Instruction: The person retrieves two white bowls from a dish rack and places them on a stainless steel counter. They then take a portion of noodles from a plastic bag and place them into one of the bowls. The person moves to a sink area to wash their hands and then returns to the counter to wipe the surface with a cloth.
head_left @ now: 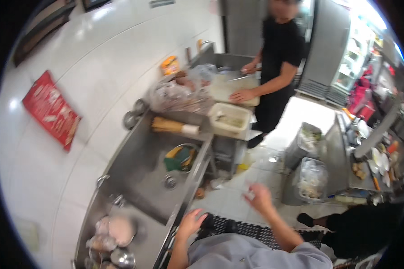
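Note:
My left hand [190, 222] is beside the front rim of a stainless steel sink [134, 158], fingers apart and holding nothing. My right hand [260, 198] hangs over the tiled floor with its fingers curled. Blur hides whether the pale patch between those fingers is a held thing. In the nearer basin lie a round pale item [121, 230] and a shiny metal bowl [123, 258]. The farther basin holds a round container with green and yellow cloths or scouring pads [180, 158], near the drain strainer [170, 181]. A bundle of thin sticks [168, 126] rests at its far end.
A co-worker in black [279, 50] stands at a cutting board [234, 87], holding a knife. A plastic tub [230, 117] and bagged food [178, 92] are close by. Two waste bins [311, 178] [306, 136] stand right, before a cluttered counter [367, 175]. Another person's leg [336, 222] shows lower right.

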Demonstrator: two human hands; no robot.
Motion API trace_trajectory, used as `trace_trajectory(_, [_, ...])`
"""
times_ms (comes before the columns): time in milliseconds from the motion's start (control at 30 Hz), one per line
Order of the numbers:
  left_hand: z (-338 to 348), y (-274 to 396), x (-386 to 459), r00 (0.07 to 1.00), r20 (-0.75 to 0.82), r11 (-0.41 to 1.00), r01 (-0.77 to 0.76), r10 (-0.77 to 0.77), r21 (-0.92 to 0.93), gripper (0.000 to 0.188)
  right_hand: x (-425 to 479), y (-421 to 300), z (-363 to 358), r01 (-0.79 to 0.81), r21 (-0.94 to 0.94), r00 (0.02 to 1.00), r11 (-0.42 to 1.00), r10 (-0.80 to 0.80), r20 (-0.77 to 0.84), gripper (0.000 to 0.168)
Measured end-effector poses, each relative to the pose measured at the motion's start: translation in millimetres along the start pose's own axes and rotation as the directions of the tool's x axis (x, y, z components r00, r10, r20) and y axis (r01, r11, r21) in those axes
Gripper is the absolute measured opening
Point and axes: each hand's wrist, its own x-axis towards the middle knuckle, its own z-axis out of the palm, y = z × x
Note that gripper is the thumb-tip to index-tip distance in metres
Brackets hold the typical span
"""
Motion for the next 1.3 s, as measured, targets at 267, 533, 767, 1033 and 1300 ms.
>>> trace_trajectory(267, [-42,16,-10,0.984,-0.13,0.98,0.101,-0.125,-0.173,0.036,245,-211,-271,0.647,-0.253,0.509,0.719,-0.655,-0.558,0.057])
trace_trajectory(533, [-40,-58,-60,0.837,-0.365,0.84,0.188,-0.408,-0.509,0.032,252,-242,-302,0.437,-0.175,0.781,0.882,-0.469,-0.412,0.058])
trace_trajectory(767, [-27,-116,-115,0.224,-0.477,0.427,-0.238,-0.85,-0.872,0.04,216,-181,-219,0.749,-0.362,0.43,0.555,-0.823,-0.37,0.044])
trace_trajectory(1033, [-58,-208,-178,-0.173,-0.519,0.544,-0.353,-0.837,-0.761,0.058,197,-155,-197,0.743,-0.163,0.543,0.65,-0.726,-0.422,0.031])
trace_trajectory(1300, [-74,-256,-182,-0.192,-0.894,0.76,0.474,-0.404,-0.445,0.042,199,-123,-175,0.698,-0.019,0.663,0.716,-0.656,-0.36,0.021])
